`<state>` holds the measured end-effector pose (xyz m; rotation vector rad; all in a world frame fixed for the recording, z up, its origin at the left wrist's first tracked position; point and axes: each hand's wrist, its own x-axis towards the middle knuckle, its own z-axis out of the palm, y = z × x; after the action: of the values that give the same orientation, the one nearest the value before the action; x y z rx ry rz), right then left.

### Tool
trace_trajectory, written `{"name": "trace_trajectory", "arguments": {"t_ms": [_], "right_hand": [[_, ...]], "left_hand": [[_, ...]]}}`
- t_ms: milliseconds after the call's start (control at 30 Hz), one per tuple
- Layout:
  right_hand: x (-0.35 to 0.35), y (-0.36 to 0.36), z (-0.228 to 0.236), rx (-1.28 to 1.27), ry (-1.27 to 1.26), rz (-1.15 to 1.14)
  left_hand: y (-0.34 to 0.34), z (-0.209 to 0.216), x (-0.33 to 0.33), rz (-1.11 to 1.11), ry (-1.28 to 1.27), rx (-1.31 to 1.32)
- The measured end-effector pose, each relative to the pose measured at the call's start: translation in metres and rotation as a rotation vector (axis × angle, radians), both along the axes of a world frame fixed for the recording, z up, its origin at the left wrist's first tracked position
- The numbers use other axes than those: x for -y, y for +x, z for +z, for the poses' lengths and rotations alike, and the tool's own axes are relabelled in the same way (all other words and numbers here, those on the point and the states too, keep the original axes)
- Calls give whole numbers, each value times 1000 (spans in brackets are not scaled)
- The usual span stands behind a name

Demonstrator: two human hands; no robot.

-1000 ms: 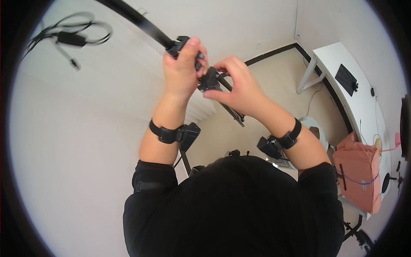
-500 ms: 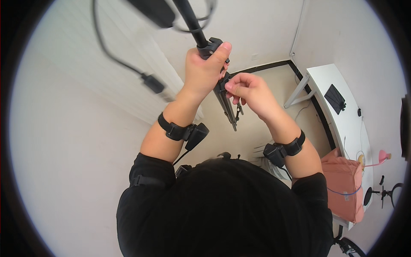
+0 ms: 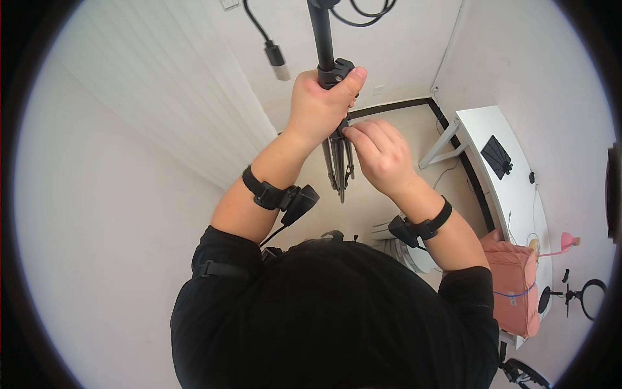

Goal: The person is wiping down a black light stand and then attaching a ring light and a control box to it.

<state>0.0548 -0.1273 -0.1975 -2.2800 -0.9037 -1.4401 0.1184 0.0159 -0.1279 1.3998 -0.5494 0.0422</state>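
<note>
A black tripod stand (image 3: 322,40) runs from the top of the view down between my hands, its folded legs pointing toward the floor. My left hand (image 3: 319,104) is wrapped round the pole just below a black clamp collar (image 3: 337,72), thumb lying along it. Lower down, my right hand (image 3: 383,152) pinches with thumb and fingers at a dark fitting where the legs begin; the fingers partly hide that fitting. A cable with a plug (image 3: 275,58) dangles left of the pole. Black strapped devices sit on both forearms.
A white curtain (image 3: 175,84) hangs at the left. To the right stands a white table (image 3: 479,123) with a black tablet-like object (image 3: 497,157) and a pink lamp (image 3: 564,245). A pink bag (image 3: 512,279) is beside it. Looped cable (image 3: 363,23) hangs near the pole's top.
The tripod has swung more upright, its top moving right, with both hands still at it. My right hand has turned so its back faces up. The dangling plug has moved up and right.
</note>
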Motion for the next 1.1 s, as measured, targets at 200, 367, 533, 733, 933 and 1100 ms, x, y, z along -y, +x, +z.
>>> {"name": "trace_trajectory", "arguments": {"t_ms": [200,367,533,733,933,1100], "right_hand": [[6,-5,-16,107,-56,20],[2,-17,-19,-456,390,180],[8,-12,-19,-820,569,275],[12,-17,9,-883,499,353],[10,-8,-1,-178,48,102],[8,-20,-1,-794,584,184]], "left_hand": [[-1,-4,-1,-28,19,-38],[-2,-6,-3,-14,18,-40],[-2,-5,-5,-41,17,8],[-8,-3,-8,-51,38,4],[-11,-3,-1,-72,67,34],[-10,-5,-1,-65,69,22]]}}
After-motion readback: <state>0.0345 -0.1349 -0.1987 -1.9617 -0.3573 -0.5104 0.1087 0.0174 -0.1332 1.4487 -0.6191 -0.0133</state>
